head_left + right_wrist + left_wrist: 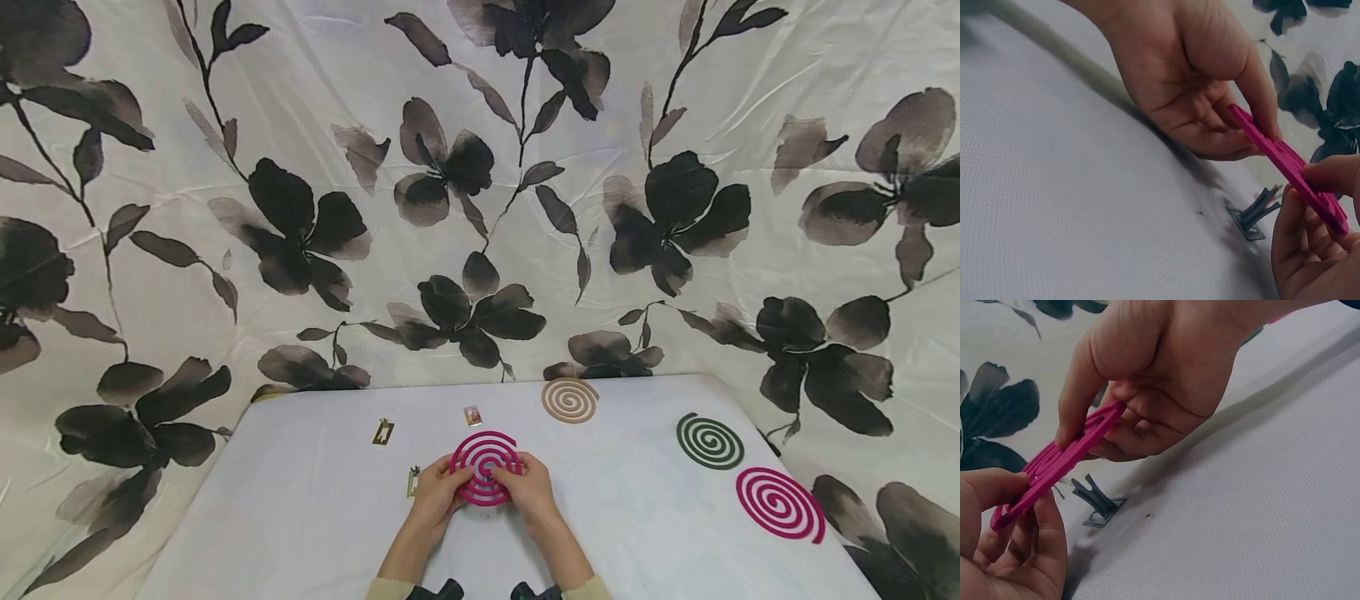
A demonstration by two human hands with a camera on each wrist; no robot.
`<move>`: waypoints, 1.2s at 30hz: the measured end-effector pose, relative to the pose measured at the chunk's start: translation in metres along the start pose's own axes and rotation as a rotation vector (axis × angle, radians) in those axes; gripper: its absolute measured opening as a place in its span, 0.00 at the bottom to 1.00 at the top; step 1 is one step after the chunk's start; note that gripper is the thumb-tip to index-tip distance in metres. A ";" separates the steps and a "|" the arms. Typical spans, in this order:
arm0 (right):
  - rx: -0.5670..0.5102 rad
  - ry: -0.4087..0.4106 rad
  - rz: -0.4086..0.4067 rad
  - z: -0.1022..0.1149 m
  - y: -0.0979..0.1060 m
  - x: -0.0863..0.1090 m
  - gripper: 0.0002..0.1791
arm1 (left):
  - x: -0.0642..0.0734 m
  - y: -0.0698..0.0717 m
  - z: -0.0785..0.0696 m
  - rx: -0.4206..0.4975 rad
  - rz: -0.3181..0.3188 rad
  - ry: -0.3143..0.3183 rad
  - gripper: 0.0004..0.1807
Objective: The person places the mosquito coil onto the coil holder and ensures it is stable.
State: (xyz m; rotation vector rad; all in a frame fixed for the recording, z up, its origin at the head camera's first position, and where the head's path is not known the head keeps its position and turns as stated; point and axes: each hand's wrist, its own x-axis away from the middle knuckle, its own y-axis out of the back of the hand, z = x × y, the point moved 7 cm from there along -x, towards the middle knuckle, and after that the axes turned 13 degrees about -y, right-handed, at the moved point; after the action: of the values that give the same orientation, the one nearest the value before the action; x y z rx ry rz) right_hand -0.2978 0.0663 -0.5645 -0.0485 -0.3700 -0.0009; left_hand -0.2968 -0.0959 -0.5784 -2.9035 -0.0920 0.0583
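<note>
A pink mosquito coil [487,501] is held between both hands above the white table. My left hand [435,492] pinches its left edge, thumb on top and fingers below, as the left wrist view shows of the left hand [1016,544]. On the other side, the right hand [531,492] grips the coil's right edge the same way. In the left wrist view a small dark metal coil stand [1099,503] sits on the table beneath the coil [1063,462], its two prongs raised. The head view hides that stand.
At the right lie another pink coil [780,504] and a green coil [709,442]. A tan coil [570,401] is at the back edge. A small printed piece [472,415] and flat metal pieces [383,431] lie beyond the hands. A floral cloth [480,200] hangs behind.
</note>
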 end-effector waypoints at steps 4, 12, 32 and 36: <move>-0.020 0.007 -0.018 -0.002 0.000 -0.002 0.18 | 0.000 -0.001 0.000 0.003 -0.009 0.000 0.31; -0.024 0.006 -0.074 0.000 -0.002 -0.003 0.17 | -0.003 -0.006 0.001 -0.013 -0.033 -0.029 0.34; -0.048 -0.008 -0.097 -0.004 -0.002 -0.005 0.20 | -0.009 -0.007 0.006 -0.034 -0.027 -0.029 0.31; -0.049 -0.006 -0.103 -0.006 -0.003 -0.006 0.19 | -0.008 -0.006 0.007 -0.027 -0.045 -0.021 0.31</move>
State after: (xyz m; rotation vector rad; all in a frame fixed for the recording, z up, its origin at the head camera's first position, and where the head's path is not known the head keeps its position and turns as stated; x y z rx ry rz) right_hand -0.3010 0.0633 -0.5719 -0.0776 -0.3781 -0.1118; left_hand -0.3055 -0.0891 -0.5834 -2.9268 -0.1623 0.0805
